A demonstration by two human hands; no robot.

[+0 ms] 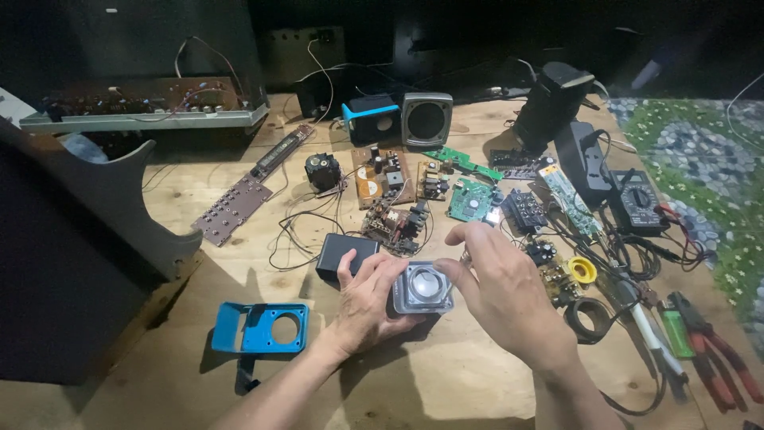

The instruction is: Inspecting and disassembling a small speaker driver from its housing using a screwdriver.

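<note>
Both hands' fingers (pixel 374 275) pinch the speaker driver (pixel 422 288).

Clutter on your table (pixel 446 382)
You see a blue speaker cover (pixel 261 327) at lower left, circuit boards (pixel 383 177) at centre, a multimeter (pixel 637 201) and red pliers (pixel 716 362) at right.

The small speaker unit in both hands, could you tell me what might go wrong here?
The speaker unit is held above the wooden table by the left hand and right hand; a slipping grip might drop it. Fingertips near its cone could dent it. Loose wires close by might snag.
</note>
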